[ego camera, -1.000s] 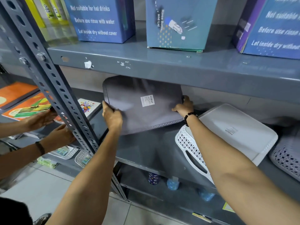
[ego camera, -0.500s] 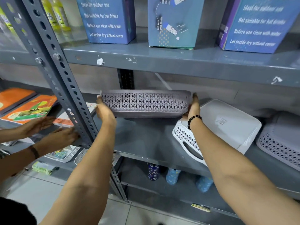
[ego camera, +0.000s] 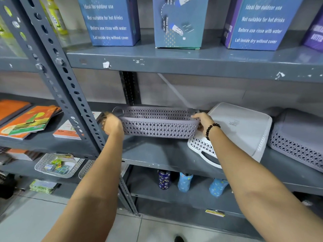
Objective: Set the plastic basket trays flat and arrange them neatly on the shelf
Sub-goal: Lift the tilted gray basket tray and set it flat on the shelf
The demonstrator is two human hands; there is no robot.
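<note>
A grey plastic basket tray (ego camera: 158,127) with lattice walls is upright, open side up, at the back left of the middle shelf (ego camera: 157,154). My left hand (ego camera: 111,125) grips its left end and my right hand (ego camera: 202,120), with a black bead bracelet on the wrist, grips its right end. Whether it rests on the shelf or hangs just above it I cannot tell. To its right a white basket tray (ego camera: 239,130) leans tilted, bottom side up. Further right a second grey basket tray (ego camera: 297,137) also lies tilted, bottom up.
A perforated grey upright post (ego camera: 70,91) stands close to my left forearm. The shelf above (ego camera: 192,62) carries blue boxes. Notebooks (ego camera: 29,119) lie on the left bay. Bottles (ego camera: 185,182) stand on the shelf below, and a small tray of items (ego camera: 57,165) sits lower left.
The grey tray went from standing on edge with its bottom facing me to lying level, open side up, and it has come lower toward the shelf. Another person's hands at left have left the view.
</note>
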